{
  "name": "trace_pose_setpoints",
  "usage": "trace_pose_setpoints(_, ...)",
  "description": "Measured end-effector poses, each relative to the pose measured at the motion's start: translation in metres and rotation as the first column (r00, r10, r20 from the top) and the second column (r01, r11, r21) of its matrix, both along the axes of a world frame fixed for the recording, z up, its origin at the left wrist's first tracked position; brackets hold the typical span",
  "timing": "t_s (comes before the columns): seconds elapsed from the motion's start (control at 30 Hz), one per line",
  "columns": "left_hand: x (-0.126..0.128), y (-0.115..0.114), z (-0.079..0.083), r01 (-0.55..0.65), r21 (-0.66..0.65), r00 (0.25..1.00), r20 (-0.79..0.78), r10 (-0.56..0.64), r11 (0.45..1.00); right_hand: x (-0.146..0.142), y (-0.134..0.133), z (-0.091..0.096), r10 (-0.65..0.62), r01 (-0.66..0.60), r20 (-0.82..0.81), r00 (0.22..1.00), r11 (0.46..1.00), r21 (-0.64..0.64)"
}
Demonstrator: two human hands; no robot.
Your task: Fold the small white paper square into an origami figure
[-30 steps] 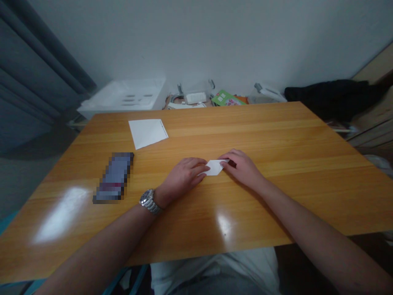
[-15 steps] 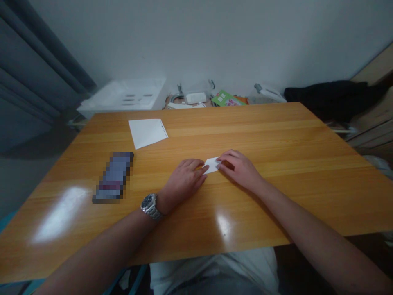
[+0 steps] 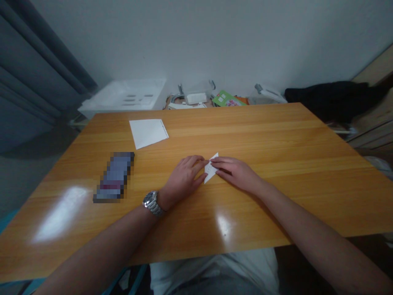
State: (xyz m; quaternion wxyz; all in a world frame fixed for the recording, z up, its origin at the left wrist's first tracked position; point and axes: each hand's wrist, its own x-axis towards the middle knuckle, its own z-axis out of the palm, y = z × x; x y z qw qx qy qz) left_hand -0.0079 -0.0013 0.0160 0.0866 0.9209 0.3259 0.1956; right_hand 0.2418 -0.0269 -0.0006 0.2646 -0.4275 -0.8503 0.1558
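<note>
A small folded piece of white paper (image 3: 210, 173) stands out against the wooden table, between my two hands. My left hand (image 3: 188, 174) has its fingers and thumb on the paper's left side; a silver watch (image 3: 152, 203) is on that wrist. From the right, my right hand (image 3: 235, 171) grips the paper's other side, fingertips on its upper part and thumb lower down. The paper is slanted, with one point up and one down. Its middle is partly covered by fingertips.
On the table (image 3: 276, 139) a white sheet with a perforated edge (image 3: 149, 133) lies at the far left. Nearer is a pixelated phone-like device (image 3: 114, 178). Behind the table are a white foam tray (image 3: 123, 96), a green booklet (image 3: 229, 99) and dark cloth (image 3: 331, 96).
The folded paper has turned from lying sideways to a slanted shape with points up and down. My right fingers have shifted left over it, and my left fingers have lifted slightly.
</note>
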Motion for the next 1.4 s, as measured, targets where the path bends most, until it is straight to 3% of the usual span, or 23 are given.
trace_pose_setpoints(0.53,0.003,-0.006,0.002,-0.048,0.045,0.997,-0.053,0.050,0.998,0.000,-0.003,-0.002,-0.011,0.011,0.011,1.000,0.999,-0.040)
trace_pose_setpoints(0.77,0.003,-0.005,0.000,0.026,0.027,0.999,0.029,-0.027,0.999,-0.002,-0.004,0.004,0.016,-0.017,-0.017,1.000,0.998,-0.052)
trace_pose_setpoints(1.03,0.003,0.001,0.000,-0.045,-0.031,0.992,0.115,0.048,0.999,-0.001,-0.003,0.001,-0.001,0.000,-0.021,1.000,0.999,-0.044)
trace_pose_setpoints(1.4,-0.005,0.003,-0.007,-0.023,-0.020,0.999,0.031,0.024,1.000,-0.003,-0.003,0.007,0.059,-0.061,-0.051,0.997,0.997,-0.043)
